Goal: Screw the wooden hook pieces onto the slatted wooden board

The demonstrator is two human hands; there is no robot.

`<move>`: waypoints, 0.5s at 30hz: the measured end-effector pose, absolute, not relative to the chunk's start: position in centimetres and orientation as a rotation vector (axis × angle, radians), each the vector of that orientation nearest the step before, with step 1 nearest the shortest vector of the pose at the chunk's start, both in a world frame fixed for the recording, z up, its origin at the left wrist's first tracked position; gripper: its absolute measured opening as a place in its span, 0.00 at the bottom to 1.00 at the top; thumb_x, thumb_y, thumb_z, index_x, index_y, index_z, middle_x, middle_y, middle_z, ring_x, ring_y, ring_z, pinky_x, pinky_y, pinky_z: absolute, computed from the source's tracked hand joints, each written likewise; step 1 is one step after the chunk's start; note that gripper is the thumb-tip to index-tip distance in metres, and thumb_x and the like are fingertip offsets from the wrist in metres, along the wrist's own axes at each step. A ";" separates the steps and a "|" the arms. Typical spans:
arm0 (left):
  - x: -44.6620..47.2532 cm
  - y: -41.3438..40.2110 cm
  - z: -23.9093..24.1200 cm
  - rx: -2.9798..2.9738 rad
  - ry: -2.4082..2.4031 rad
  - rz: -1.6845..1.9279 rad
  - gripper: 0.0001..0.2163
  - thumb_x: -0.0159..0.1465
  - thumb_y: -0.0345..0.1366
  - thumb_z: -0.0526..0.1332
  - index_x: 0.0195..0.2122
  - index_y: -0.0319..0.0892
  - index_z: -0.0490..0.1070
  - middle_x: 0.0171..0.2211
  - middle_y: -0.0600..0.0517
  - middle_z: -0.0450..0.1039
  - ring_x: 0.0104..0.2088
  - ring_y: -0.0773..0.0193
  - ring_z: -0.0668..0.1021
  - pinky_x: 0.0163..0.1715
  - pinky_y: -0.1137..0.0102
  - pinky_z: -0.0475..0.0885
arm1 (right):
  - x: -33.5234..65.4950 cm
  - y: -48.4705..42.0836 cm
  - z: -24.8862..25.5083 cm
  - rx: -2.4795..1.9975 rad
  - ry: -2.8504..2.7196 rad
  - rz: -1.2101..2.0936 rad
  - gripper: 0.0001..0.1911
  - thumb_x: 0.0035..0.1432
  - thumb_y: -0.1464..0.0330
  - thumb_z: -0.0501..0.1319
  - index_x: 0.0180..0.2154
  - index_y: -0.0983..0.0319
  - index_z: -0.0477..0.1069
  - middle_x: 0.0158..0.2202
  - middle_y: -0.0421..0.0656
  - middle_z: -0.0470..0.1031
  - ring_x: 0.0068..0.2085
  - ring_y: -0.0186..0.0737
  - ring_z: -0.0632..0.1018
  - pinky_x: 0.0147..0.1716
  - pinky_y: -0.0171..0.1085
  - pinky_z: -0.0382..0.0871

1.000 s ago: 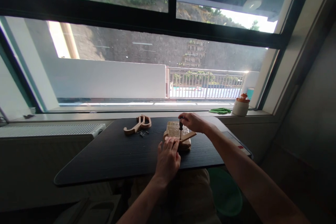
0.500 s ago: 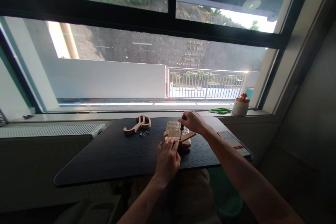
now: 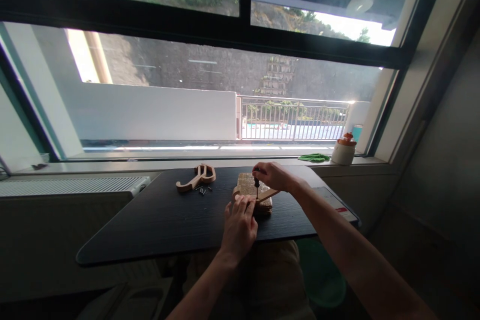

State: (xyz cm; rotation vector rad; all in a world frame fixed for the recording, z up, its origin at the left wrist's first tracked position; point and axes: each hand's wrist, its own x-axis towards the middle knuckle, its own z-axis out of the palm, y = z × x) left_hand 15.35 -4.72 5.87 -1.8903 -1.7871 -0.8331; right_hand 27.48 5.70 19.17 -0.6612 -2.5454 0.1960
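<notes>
A tan board [image 3: 249, 184] lies on the black table [image 3: 161, 220], and a light wooden piece [image 3: 267, 194] rests across it. My left hand [image 3: 239, 225] presses down on the near end of that wooden piece, fingers closed over it. My right hand [image 3: 273, 176] is wrapped around a small dark-handled screwdriver [image 3: 257, 183] held upright, its tip on the wooden piece.
A curved wooden piece [image 3: 197, 177] and several small dark screws [image 3: 202, 190] lie at the table's back left. A phone [image 3: 335, 203] sits at the right edge. A white jar [image 3: 344, 151] and a green cloth [image 3: 314, 158] are on the sill. A radiator [image 3: 75, 185] is at left.
My right hand has turned slightly on the screwdriver and tilted it back upright. My left hand has stayed on the wooden piece.
</notes>
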 end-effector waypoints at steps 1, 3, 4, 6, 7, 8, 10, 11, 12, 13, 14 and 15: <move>15.4 -4.7 5.9 -1.892 -1.786 -0.833 0.23 0.58 0.29 0.52 0.55 0.47 0.58 0.56 0.50 0.59 0.59 0.55 0.56 0.57 0.56 0.51 | 27.3 5.7 19.1 -0.691 -2.530 0.159 0.16 0.59 0.62 0.50 0.38 0.64 0.71 0.28 0.42 0.74 0.27 0.31 0.69 0.27 0.29 0.56; 15.4 -4.8 5.9 -1.896 -1.783 -0.834 0.22 0.58 0.29 0.52 0.55 0.47 0.59 0.56 0.51 0.59 0.59 0.55 0.57 0.57 0.56 0.51 | 27.0 5.8 19.1 -0.765 -2.512 0.088 0.17 0.59 0.61 0.50 0.37 0.64 0.72 0.28 0.43 0.74 0.28 0.33 0.70 0.28 0.30 0.56; 15.4 -4.8 6.0 -1.897 -1.780 -0.837 0.22 0.58 0.29 0.52 0.55 0.47 0.59 0.56 0.51 0.59 0.59 0.55 0.57 0.57 0.56 0.51 | 26.9 5.8 19.1 -0.805 -2.506 0.054 0.17 0.59 0.60 0.50 0.37 0.64 0.72 0.28 0.43 0.74 0.29 0.33 0.71 0.28 0.30 0.56; 15.4 -4.8 6.0 -1.898 -1.774 -0.846 0.22 0.58 0.29 0.52 0.55 0.46 0.59 0.56 0.50 0.60 0.59 0.55 0.57 0.57 0.56 0.51 | 26.7 5.7 19.1 -0.876 -2.496 -0.010 0.19 0.59 0.58 0.50 0.36 0.64 0.72 0.28 0.44 0.74 0.29 0.34 0.71 0.27 0.31 0.55; 15.4 -4.9 6.0 -1.898 -1.773 -0.851 0.23 0.58 0.28 0.52 0.55 0.46 0.59 0.56 0.50 0.60 0.59 0.55 0.57 0.57 0.56 0.51 | 26.6 5.6 19.2 -0.905 -2.491 -0.034 0.20 0.59 0.57 0.50 0.36 0.64 0.72 0.28 0.44 0.74 0.29 0.34 0.71 0.27 0.31 0.55; 15.4 -4.9 6.1 -1.898 -1.772 -0.856 0.23 0.57 0.28 0.52 0.55 0.46 0.59 0.56 0.50 0.60 0.59 0.55 0.57 0.57 0.56 0.51 | 26.5 5.6 19.2 -0.926 -2.487 -0.052 0.20 0.59 0.56 0.49 0.35 0.64 0.72 0.28 0.44 0.74 0.28 0.34 0.71 0.26 0.31 0.54; 15.5 -4.9 6.1 -1.900 -1.771 -0.862 0.23 0.57 0.28 0.52 0.55 0.46 0.59 0.56 0.49 0.60 0.58 0.54 0.57 0.56 0.55 0.51 | 26.5 5.5 19.2 -0.955 -2.473 -0.073 0.21 0.58 0.54 0.49 0.35 0.63 0.71 0.27 0.44 0.74 0.27 0.34 0.70 0.25 0.32 0.53; 15.5 -4.9 6.1 -1.900 -1.771 -0.863 0.23 0.57 0.28 0.52 0.55 0.46 0.59 0.56 0.49 0.60 0.58 0.54 0.57 0.56 0.55 0.51 | 26.5 5.5 19.2 -0.967 -2.463 -0.078 0.22 0.58 0.53 0.49 0.35 0.63 0.71 0.27 0.44 0.74 0.27 0.34 0.70 0.25 0.32 0.53; 15.5 -4.9 6.1 -1.899 -1.771 -0.862 0.23 0.57 0.28 0.52 0.55 0.46 0.59 0.56 0.49 0.60 0.59 0.54 0.57 0.56 0.55 0.51 | 26.5 5.5 19.2 -0.978 -2.453 -0.081 0.22 0.57 0.53 0.49 0.34 0.63 0.71 0.27 0.44 0.74 0.27 0.35 0.70 0.25 0.32 0.52; 15.5 -4.9 6.1 -1.898 -1.772 -0.860 0.23 0.57 0.28 0.52 0.55 0.46 0.59 0.56 0.50 0.60 0.59 0.55 0.57 0.56 0.55 0.51 | 26.5 5.5 19.1 -0.991 -2.442 -0.082 0.22 0.57 0.52 0.50 0.34 0.63 0.71 0.27 0.44 0.74 0.27 0.35 0.70 0.24 0.32 0.52; 15.4 -4.9 6.1 -1.896 -1.771 -0.858 0.23 0.57 0.28 0.52 0.55 0.47 0.59 0.56 0.50 0.60 0.59 0.55 0.56 0.57 0.55 0.51 | 26.5 5.5 19.0 -1.009 -2.430 -0.082 0.22 0.56 0.52 0.50 0.34 0.63 0.71 0.27 0.44 0.73 0.26 0.34 0.70 0.24 0.32 0.52; 15.4 -4.9 6.1 -1.895 -1.770 -0.856 0.23 0.57 0.28 0.52 0.55 0.47 0.59 0.56 0.50 0.59 0.59 0.55 0.56 0.56 0.56 0.51 | 26.5 5.5 18.9 -1.030 -2.417 -0.081 0.22 0.56 0.52 0.50 0.34 0.63 0.70 0.27 0.44 0.73 0.26 0.34 0.69 0.24 0.32 0.52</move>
